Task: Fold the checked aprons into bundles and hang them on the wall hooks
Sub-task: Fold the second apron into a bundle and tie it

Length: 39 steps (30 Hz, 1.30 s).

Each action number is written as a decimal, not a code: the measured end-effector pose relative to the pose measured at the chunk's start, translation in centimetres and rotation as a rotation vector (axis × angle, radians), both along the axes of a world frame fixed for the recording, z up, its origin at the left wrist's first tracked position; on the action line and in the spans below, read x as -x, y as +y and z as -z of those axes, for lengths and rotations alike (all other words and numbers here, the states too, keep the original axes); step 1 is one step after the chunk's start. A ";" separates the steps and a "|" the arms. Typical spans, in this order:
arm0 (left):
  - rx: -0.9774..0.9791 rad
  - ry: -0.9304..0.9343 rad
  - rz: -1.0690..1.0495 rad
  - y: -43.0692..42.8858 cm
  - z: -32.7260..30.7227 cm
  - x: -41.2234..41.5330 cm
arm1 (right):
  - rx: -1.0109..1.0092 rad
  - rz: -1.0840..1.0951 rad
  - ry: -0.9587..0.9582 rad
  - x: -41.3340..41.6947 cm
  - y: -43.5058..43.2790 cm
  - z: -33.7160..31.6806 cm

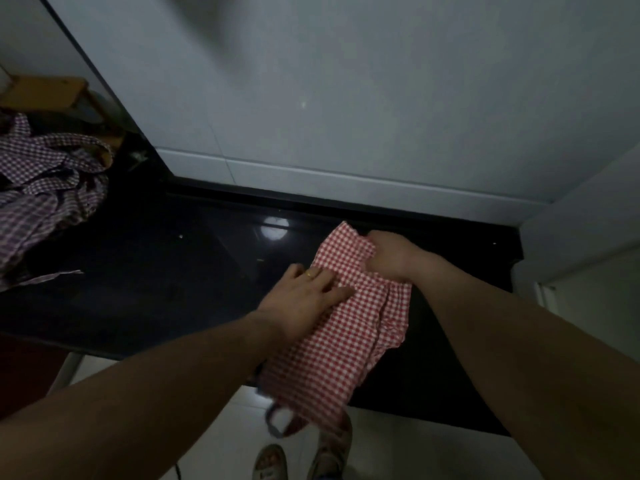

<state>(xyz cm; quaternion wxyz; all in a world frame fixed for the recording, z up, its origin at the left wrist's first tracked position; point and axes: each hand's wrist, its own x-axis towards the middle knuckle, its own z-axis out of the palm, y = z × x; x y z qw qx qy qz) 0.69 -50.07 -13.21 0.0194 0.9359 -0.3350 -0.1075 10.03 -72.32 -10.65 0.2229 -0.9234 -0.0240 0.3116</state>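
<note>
A red-and-white checked apron lies partly folded on the black countertop, its near end and a strap loop hanging over the front edge. My left hand rests flat on the apron's left side, fingers spread, a ring on one finger. My right hand is closed on the cloth at the apron's far right corner. Purple-and-white checked aprons lie in a loose heap at the left end of the counter. No wall hooks are in view.
A grey tiled wall rises behind the counter. A wooden stool stands at the far left. White cabinetry borders the counter's right end. Pale floor and my sandalled feet show below the counter edge.
</note>
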 end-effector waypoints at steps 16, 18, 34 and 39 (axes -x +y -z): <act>0.222 0.299 -0.248 -4.8 2.5 4.5 | -0.517 1.025 -0.269 11.2 -0.9 -0.3; 0.344 0.304 -0.287 -4.9 2.6 4.3 | -0.510 0.898 -0.391 11.3 1.6 -2.0; 0.809 -0.043 -0.407 -1.4 -1.9 3.5 | -0.413 -0.075 -0.243 12.9 7.3 0.5; 0.649 0.203 -0.352 -2.5 0.1 -1.4 | -0.364 -0.242 -0.311 14.0 6.5 1.2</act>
